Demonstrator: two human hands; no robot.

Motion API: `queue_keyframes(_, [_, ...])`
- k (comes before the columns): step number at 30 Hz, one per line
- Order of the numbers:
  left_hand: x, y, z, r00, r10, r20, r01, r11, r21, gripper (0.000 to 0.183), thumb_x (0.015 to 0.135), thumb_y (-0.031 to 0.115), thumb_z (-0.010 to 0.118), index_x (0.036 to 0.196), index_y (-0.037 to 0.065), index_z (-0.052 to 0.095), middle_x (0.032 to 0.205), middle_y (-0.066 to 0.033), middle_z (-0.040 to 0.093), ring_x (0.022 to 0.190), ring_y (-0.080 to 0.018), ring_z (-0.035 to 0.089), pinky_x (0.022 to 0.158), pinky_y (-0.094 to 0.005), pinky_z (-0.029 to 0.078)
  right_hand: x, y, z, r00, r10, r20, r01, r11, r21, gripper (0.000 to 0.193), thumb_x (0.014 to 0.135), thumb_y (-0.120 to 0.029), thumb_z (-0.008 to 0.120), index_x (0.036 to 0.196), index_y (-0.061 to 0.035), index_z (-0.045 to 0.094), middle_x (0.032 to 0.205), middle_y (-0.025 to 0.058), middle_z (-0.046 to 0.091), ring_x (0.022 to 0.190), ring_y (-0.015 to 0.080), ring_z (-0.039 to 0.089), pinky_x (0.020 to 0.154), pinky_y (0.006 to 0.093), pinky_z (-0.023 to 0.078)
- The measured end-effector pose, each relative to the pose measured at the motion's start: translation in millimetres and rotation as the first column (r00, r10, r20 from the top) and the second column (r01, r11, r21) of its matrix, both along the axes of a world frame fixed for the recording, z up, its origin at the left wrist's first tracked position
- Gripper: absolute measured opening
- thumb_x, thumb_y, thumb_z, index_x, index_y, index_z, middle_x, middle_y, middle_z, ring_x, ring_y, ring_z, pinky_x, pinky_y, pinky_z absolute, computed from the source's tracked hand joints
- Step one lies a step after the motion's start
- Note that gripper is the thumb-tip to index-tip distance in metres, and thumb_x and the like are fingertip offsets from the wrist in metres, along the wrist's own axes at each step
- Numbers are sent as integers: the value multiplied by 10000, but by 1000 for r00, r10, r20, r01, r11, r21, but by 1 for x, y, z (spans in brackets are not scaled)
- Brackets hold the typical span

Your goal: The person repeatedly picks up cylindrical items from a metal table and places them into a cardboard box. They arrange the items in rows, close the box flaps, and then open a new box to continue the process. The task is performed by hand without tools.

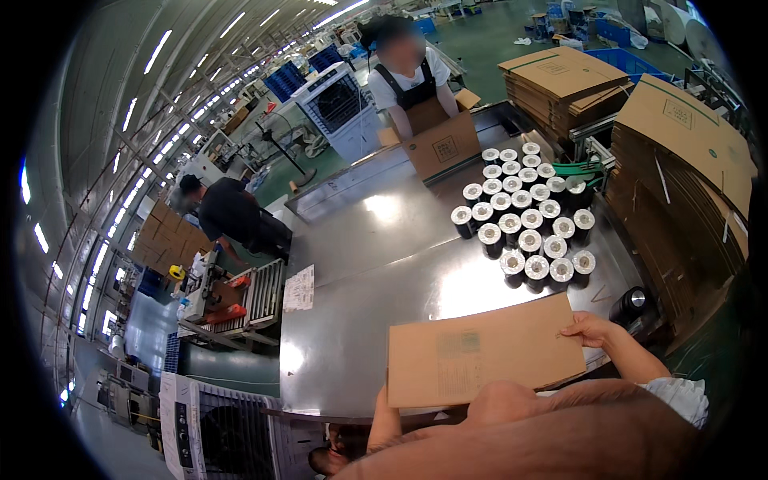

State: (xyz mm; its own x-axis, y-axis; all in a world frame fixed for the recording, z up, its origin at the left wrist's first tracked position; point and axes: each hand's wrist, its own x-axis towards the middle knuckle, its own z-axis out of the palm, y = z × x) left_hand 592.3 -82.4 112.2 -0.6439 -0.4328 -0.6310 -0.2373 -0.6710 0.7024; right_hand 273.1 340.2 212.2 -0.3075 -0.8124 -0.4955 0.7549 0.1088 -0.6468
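Note:
A flattened brown cardboard box (520, 352) is held up in front of me, above the near edge of the metal table. My right hand (588, 329) pinches its right edge, thumb on the front face. At the lower left edge is my left hand (382, 398), gripping the board, its fingers mostly hidden behind it. Just beyond the cardboard, several black cylinders with pale round tops (530, 240) stand upright in a close group. Another black cylinder (632, 302) lies tipped over by the table's right edge, near my right hand.
Across the steel table (352, 280), a co-worker (416, 80) handles an open carton (444, 148). Stacks of flat cardboard (680, 152) rise at the right. A printed paper sheet (299, 288) lies at the table's left edge. Another person (236, 216) bends near a roller conveyor (260, 300).

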Motion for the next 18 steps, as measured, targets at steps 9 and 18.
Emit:
queue_keyframes(9, [-62,152,-78,988,-33,150,54,989,-138,615,989,458,391,1351,-38,420,1320,-169,517,1184,-277,516,991,-405,410,-26,-15,114,898,80,-433,-84,996,11,662,817,9,617,1397,-30,301,1263,114,517,1135,194,535,953,343,461])
queue_keyframes(18, [-135,231,80,999,-30,41,39,969,-245,566,907,418,518,1294,7,480,1298,-188,528,1218,-322,480,950,-427,420,38,-84,64,848,469,-245,-451,883,129,583,903,-447,549,1297,-36,424,1180,146,566,984,276,618,805,467,532])
